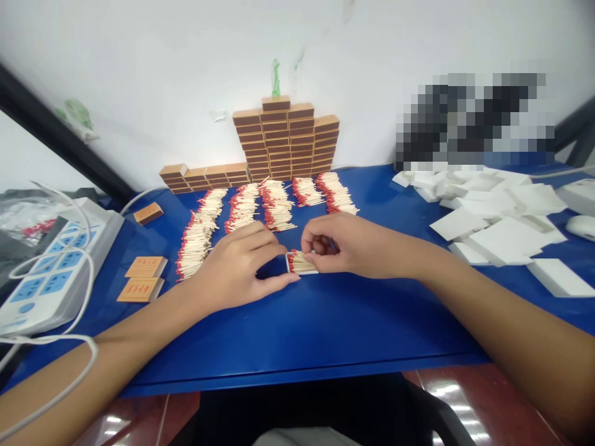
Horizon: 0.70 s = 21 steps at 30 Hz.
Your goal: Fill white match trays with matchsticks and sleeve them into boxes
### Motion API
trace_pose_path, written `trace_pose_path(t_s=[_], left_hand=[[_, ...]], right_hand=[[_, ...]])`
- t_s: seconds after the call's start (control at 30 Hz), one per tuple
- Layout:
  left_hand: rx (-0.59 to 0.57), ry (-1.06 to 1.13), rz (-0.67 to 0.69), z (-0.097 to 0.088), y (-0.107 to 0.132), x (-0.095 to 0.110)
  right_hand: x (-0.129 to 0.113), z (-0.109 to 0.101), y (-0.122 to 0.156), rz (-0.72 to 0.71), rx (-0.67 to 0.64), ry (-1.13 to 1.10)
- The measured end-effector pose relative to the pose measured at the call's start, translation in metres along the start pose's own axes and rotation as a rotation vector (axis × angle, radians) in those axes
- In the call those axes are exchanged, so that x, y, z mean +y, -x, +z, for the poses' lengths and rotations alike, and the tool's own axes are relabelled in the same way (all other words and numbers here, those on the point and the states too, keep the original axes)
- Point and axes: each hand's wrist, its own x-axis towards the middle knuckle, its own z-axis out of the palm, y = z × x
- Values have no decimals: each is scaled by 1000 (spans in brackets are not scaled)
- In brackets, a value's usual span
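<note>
On blue table (297, 337), tray (305, 272) lies between hands (244, 263) (346, 243)

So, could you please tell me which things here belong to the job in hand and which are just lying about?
Belonging, it seems:
small tray with matches
match piles
white trays
orange boxes
stacked matchboxes

Probably just lying about:
power strip
white cable

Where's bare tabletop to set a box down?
Bare blue table lies between the matchbox tray and the near edge, flanked by the forearms. Another patch sits between the rightmost match pile and the white trays. Crowded: behind the tray, with match piles and stacked matchboxes; far left, around the power strip.
</note>
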Motion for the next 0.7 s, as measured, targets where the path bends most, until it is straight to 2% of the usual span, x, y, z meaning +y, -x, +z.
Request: trace_pose_path(t_s=[0.7], left_hand=[[-12, 15, -19, -1, 0, -1]], right_hand=[[-2, 2, -1, 23, -29, 45]])
